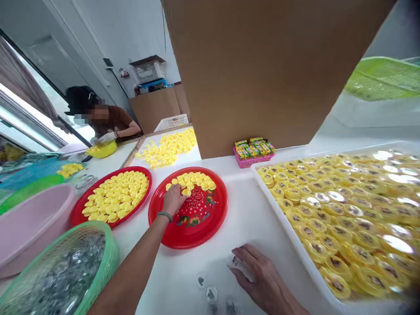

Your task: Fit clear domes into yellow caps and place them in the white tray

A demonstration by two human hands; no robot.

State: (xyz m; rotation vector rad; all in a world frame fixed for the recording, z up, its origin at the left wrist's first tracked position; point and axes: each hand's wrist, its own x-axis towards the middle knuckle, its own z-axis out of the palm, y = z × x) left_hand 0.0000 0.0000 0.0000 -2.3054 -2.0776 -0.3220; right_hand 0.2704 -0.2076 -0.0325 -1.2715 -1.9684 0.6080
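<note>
My left hand (173, 202) reaches over a red round tray (200, 238) with a printed pattern, its fingers bent down in a pinch at one of the small yellow plastic caps (196, 178). The fingers partly cover that piece. My right hand (259, 273) is low over the white table, thumb and fingers curved around a small clear plastic cap (235, 261) with a dark mark in it. Several similar clear caps (211, 294) lie just left of it on the tabletop.
A second red tray (149, 191) full of yellow caps and a green basket (113, 253) of clear pieces stand left. At right is a white tray (282, 236) of assembled yellow pieces. A pink basket (251, 163) of small boxes sits by the cardboard (256, 74). Far left, a person (120, 122) handles a yellow bowl.
</note>
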